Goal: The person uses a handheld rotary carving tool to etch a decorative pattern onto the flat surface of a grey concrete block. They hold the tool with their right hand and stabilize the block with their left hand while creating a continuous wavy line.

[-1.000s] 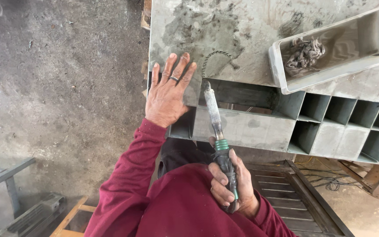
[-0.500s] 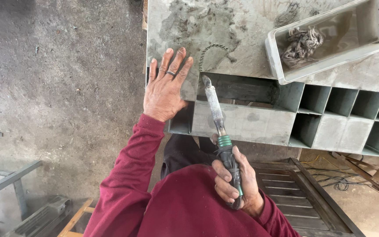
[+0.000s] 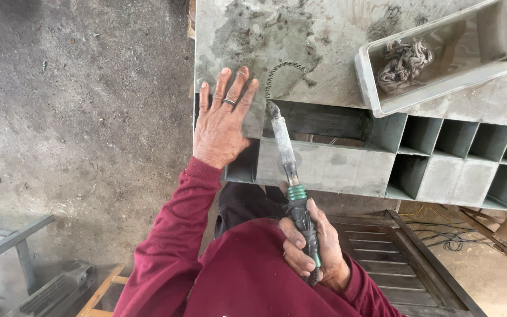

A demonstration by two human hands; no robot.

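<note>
Sitting at the upper right of the grey metal tabletop (image 3: 335, 35), a long shallow tray (image 3: 441, 64) holds a tangle of dark twisted wire (image 3: 403, 58) at its left end. Below the tabletop's edge runs a row of open square compartments (image 3: 459, 147); nothing can be made out in them. The tabletop is smeared and stained, and a short twisted wire (image 3: 280, 73) lies on it in a curve. To the left is a rough concrete floor (image 3: 77, 117); a slatted wooden pallet (image 3: 394, 258) lies at the lower right. The left hand (image 3: 221, 123) lies flat and released on the tabletop's corner, fingers spread. The right hand (image 3: 312, 246) is clenched around the green-and-black handle of a soldering iron (image 3: 291, 176), whose tip sits just beside the curved wire's end, near the left fingertips.
</note>
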